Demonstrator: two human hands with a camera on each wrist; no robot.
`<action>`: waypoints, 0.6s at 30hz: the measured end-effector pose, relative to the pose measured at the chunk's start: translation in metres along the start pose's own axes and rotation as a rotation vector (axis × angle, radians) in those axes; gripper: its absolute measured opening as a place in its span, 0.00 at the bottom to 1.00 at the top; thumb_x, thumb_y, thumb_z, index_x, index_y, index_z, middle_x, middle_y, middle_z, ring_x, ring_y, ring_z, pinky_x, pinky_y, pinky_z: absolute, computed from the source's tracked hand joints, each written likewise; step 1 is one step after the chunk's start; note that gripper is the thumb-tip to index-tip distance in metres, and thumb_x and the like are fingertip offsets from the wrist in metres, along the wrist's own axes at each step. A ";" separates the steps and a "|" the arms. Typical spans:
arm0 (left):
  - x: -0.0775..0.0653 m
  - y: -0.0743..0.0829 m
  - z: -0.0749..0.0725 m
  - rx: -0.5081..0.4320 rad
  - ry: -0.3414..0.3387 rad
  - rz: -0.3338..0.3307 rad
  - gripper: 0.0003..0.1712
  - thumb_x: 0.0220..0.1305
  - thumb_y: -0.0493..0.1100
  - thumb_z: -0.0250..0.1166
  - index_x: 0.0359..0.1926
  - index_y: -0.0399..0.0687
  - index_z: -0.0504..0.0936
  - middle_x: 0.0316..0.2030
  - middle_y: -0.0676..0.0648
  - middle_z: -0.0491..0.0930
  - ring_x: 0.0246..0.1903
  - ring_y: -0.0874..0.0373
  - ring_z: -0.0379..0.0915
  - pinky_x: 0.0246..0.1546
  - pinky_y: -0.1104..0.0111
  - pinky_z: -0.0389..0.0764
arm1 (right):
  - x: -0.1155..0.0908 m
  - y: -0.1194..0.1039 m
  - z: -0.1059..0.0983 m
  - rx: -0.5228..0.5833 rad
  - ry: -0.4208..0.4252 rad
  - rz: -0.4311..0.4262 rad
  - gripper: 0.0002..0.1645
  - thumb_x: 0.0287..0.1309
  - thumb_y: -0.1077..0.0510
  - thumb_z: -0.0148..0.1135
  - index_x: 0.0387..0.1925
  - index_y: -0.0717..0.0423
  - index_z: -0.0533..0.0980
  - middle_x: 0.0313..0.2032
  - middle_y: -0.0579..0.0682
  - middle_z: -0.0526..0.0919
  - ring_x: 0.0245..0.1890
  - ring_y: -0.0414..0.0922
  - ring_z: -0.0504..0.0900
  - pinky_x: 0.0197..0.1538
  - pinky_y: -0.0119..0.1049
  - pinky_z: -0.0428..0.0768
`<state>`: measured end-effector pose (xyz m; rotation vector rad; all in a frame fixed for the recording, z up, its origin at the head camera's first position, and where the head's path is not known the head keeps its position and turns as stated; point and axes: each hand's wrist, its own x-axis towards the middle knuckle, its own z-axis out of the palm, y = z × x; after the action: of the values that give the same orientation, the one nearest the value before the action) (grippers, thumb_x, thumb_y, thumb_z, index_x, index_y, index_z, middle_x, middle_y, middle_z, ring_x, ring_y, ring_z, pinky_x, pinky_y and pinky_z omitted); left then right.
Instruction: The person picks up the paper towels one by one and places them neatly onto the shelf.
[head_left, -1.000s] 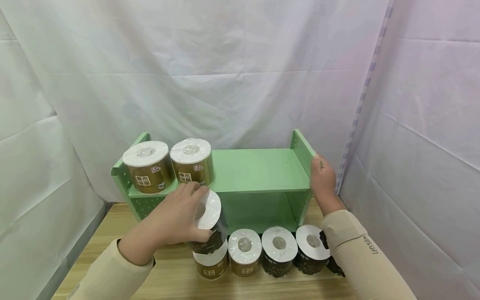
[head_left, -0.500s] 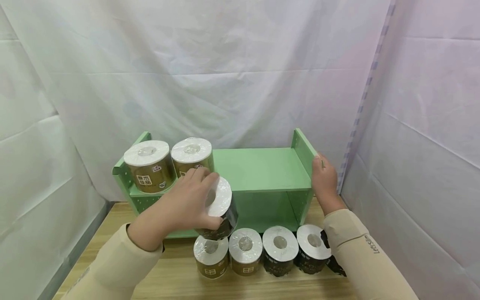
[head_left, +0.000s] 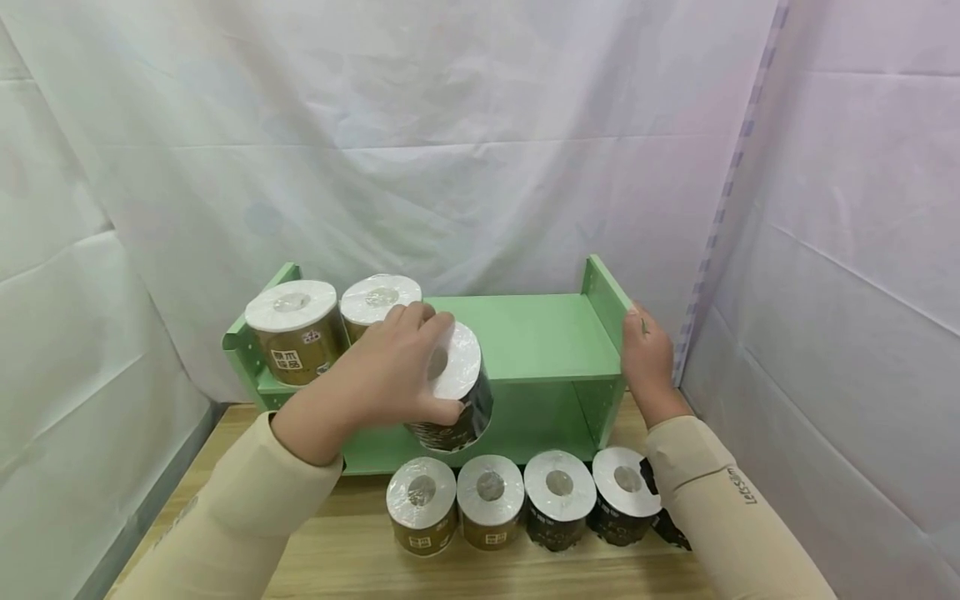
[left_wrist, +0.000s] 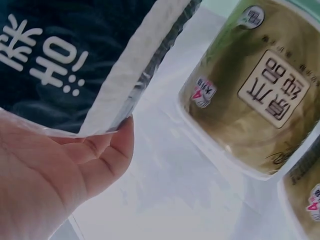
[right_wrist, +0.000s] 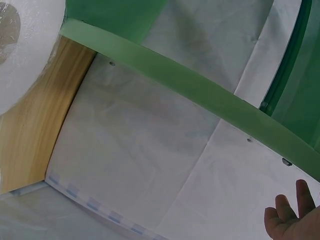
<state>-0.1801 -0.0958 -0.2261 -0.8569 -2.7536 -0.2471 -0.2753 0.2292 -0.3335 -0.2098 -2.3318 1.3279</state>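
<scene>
In the head view my left hand point(head_left: 397, 367) grips a toilet paper roll in black wrapping point(head_left: 474, 404), tilted and held in the air before the green shelf point(head_left: 540, 333). Its fingers lie over the white top and its thumb on the near side. The left wrist view shows white lettering on the black roll point(left_wrist: 60, 60). My right hand point(head_left: 647, 358) holds the front edge of the shelf's right side panel point(head_left: 607, 304). Two gold-wrapped rolls, one at the left end point(head_left: 292, 346) and another beside it point(head_left: 381, 300), stand on the upper board.
A row of rolls stands on the wooden table point(head_left: 360, 550) before the shelf: two gold point(head_left: 422, 504) at left, two black point(head_left: 558, 500) at right. A black piece point(head_left: 670, 529) lies partly under the right sleeve. White cloth point(head_left: 465, 150) hangs behind and at both sides.
My left hand has lifted the black roll up and to the right, away from above the gold roll in the front row. The right hand stays on the side panel.
</scene>
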 end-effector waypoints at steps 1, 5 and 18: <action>0.002 0.000 -0.002 0.001 -0.007 -0.006 0.43 0.37 0.60 0.71 0.53 0.41 0.70 0.48 0.39 0.71 0.44 0.45 0.66 0.42 0.54 0.74 | 0.000 0.000 0.000 -0.002 -0.001 -0.003 0.35 0.70 0.42 0.29 0.71 0.53 0.62 0.69 0.57 0.63 0.69 0.57 0.61 0.68 0.55 0.60; 0.010 0.002 -0.008 0.004 -0.030 -0.033 0.45 0.39 0.61 0.70 0.56 0.41 0.70 0.49 0.39 0.70 0.46 0.45 0.66 0.44 0.52 0.74 | -0.001 -0.001 -0.001 -0.003 -0.002 -0.018 0.35 0.71 0.43 0.29 0.71 0.54 0.61 0.69 0.57 0.63 0.69 0.58 0.61 0.67 0.56 0.61; 0.032 -0.001 -0.023 -0.032 -0.088 -0.082 0.44 0.43 0.61 0.68 0.58 0.42 0.68 0.56 0.38 0.66 0.54 0.44 0.62 0.49 0.50 0.71 | -0.002 -0.001 -0.001 0.011 0.017 0.005 0.35 0.70 0.42 0.31 0.70 0.54 0.63 0.68 0.57 0.65 0.68 0.57 0.63 0.67 0.55 0.62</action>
<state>-0.2021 -0.0846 -0.1953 -0.7806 -2.8778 -0.2751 -0.2725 0.2287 -0.3328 -0.2232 -2.3105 1.3358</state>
